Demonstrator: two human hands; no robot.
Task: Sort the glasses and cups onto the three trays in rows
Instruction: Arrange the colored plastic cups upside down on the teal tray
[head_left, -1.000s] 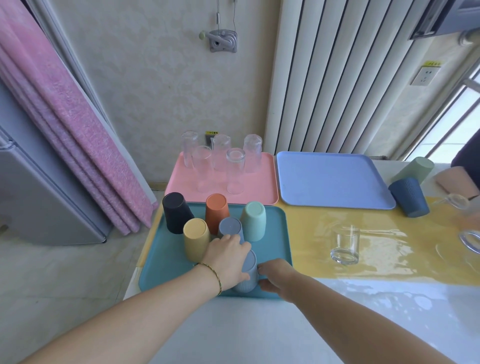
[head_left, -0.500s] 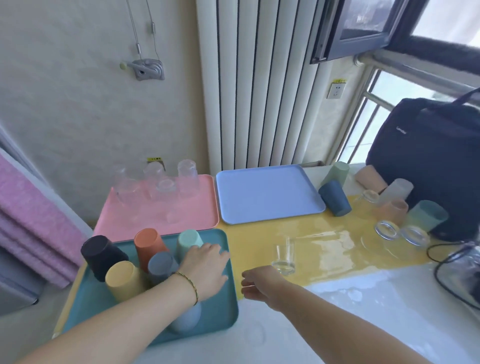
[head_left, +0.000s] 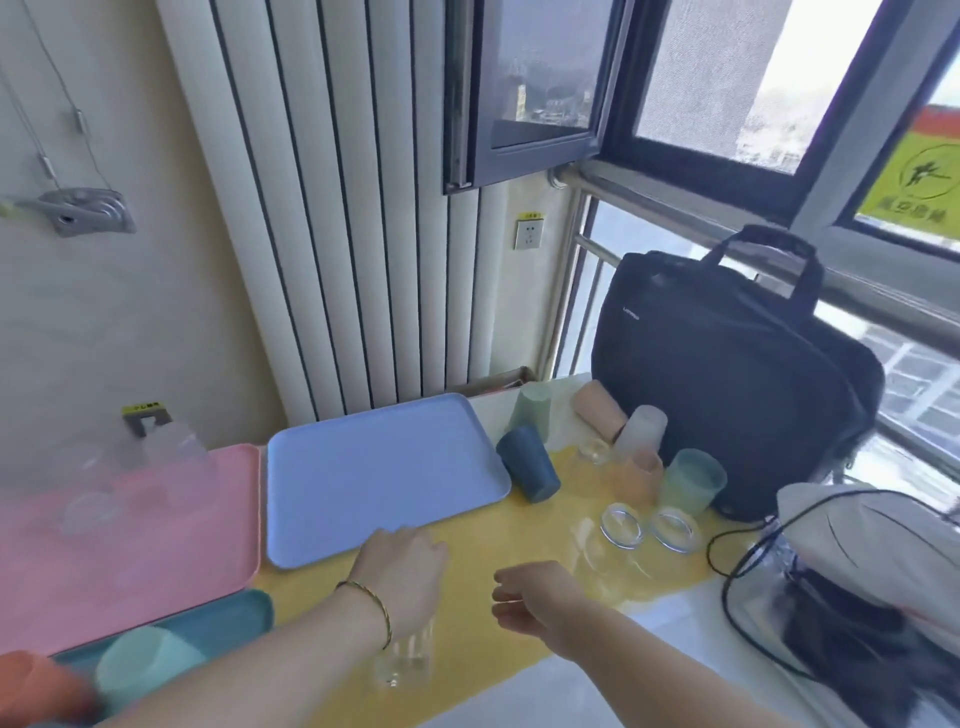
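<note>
Person, two arms seen from the head camera. Left forearm (head_left: 249, 670): bare from the lower frame edge up to the wrist. Left wrist: one thin gold-coloured bracelet (head_left: 374, 605), a single slim strand with a finely ribbed or beaded look, its detail softened by blur, lying just behind the left grip (head_left: 402, 566). Right forearm (head_left: 649, 660): bare along all its visible length. Right grip (head_left: 540, 597): bare; nails and finer detail too blurred to tell
</note>
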